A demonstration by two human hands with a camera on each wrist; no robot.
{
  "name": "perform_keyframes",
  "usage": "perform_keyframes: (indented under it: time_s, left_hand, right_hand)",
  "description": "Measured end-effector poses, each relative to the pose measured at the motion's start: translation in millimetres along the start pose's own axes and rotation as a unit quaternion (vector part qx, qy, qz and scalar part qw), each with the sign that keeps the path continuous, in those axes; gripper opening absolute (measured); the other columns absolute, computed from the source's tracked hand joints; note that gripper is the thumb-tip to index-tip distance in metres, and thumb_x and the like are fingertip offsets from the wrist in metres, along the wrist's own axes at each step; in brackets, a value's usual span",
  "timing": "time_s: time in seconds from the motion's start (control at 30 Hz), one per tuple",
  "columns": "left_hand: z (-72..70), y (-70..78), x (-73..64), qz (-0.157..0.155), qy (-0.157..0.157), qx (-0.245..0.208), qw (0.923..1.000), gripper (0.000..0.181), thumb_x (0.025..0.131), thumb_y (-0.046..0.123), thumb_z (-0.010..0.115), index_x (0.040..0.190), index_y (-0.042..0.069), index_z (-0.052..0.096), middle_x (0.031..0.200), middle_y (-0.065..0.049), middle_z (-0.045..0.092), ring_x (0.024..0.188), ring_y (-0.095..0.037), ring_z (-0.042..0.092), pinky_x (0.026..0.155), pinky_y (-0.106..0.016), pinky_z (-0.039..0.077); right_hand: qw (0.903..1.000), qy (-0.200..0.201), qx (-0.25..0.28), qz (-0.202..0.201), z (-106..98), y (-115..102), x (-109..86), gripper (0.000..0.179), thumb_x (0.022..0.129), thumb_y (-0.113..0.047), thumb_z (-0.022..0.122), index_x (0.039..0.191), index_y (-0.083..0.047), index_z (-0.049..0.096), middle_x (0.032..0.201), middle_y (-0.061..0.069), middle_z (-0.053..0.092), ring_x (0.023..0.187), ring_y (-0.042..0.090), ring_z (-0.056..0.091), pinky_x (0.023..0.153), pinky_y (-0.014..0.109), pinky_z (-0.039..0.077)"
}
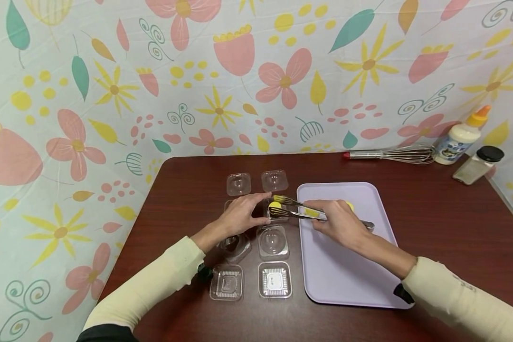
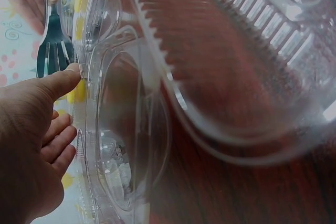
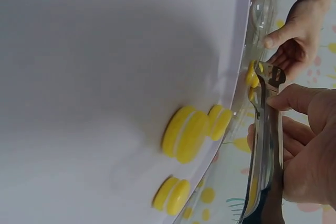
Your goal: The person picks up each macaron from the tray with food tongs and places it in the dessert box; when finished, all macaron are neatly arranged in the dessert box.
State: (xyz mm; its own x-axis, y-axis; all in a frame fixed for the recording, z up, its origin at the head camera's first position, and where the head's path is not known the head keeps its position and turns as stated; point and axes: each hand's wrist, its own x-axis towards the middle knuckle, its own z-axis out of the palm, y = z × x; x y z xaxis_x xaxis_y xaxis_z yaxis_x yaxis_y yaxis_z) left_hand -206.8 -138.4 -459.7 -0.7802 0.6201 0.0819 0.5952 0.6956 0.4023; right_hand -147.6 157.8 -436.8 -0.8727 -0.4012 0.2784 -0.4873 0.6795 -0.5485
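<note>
My right hand (image 1: pixel 339 223) grips metal tongs (image 1: pixel 297 213) above the tray's left edge. Between the tong tips is a yellow macaron (image 1: pixel 275 205), over a small clear plastic container (image 1: pixel 278 219). My left hand (image 1: pixel 241 213) is beside that container, thumb on the near side and index finger on the far side. Its fingers look relaxed in the left wrist view; whether they touch the plastic is hard to tell. Yellow macarons with a pale filling, such as the large macaron (image 3: pixel 185 135), lie on the lilac tray (image 1: pixel 346 280).
Several clear containers stand in two columns left of the tray, including an open container (image 1: pixel 275 280) at the front. A whisk (image 1: pixel 393 154), a glue bottle (image 1: pixel 457 140) and a black-capped jar (image 1: pixel 479 165) are at the back right, near the patterned wall covering (image 1: pixel 239 95).
</note>
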Motion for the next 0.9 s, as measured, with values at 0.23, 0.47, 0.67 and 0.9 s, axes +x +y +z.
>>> perform_keyframes:
  time_s: [0.23, 0.47, 0.67, 0.9]
  left_hand:
    - [1.3, 0.0, -0.2, 0.003, 0.002, -0.002, 1.0, 0.076, 0.091, 0.037, 0.087, 0.154, 0.009, 0.055, 0.151, -0.009, 0.061, 0.138, -0.028, 0.058, 0.113, -0.047, 0.048]
    - [0.6, -0.8, 0.2, -0.002, 0.0, 0.0, 1.0, 0.076, 0.091, 0.038, 0.087, 0.154, 0.01, 0.055, 0.152, -0.009, 0.061, 0.138, -0.028, 0.058, 0.113, -0.047, 0.047]
    - [-0.8, -0.8, 0.7, -0.002, -0.004, 0.0, 1.0, 0.076, 0.092, 0.037, 0.086, 0.155, 0.01, 0.055, 0.153, -0.009, 0.06, 0.14, -0.028, 0.057, 0.115, -0.047, 0.046]
    - [-1.2, -1.1, 1.1, -0.002, -0.009, 0.006, 0.9999, 0.076, 0.092, 0.038, 0.085, 0.155, 0.011, 0.054, 0.153, -0.009, 0.06, 0.14, -0.028, 0.057, 0.114, -0.047, 0.046]
  right_hand:
    - [0.9999, -0.009, -0.003, -0.007, -0.1, -7.1, 2.6, 0.046, 0.079, 0.008, 0.085, 0.123, -0.003, 0.078, 0.118, 0.013, 0.078, 0.083, 0.022, 0.071, 0.073, 0.047, 0.06]
    - [0.9997, -0.003, -0.018, -0.015, 1.5, -10.7, 5.2, 0.048, 0.078, 0.01, 0.082, 0.124, 0.0, 0.077, 0.119, 0.015, 0.077, 0.097, 0.032, 0.077, 0.08, 0.053, 0.061]
    - [0.9999, -0.006, -0.013, -0.005, 0.1, -11.3, 4.5, 0.047, 0.08, 0.009, 0.083, 0.125, -0.001, 0.077, 0.12, 0.016, 0.077, 0.099, 0.034, 0.076, 0.079, 0.054, 0.061]
    - [0.9997, -0.005, -0.021, 0.008, -8.3, -10.8, 0.7, 0.05, 0.078, 0.009, 0.082, 0.127, -0.002, 0.076, 0.123, 0.016, 0.076, 0.102, 0.034, 0.075, 0.079, 0.056, 0.06]
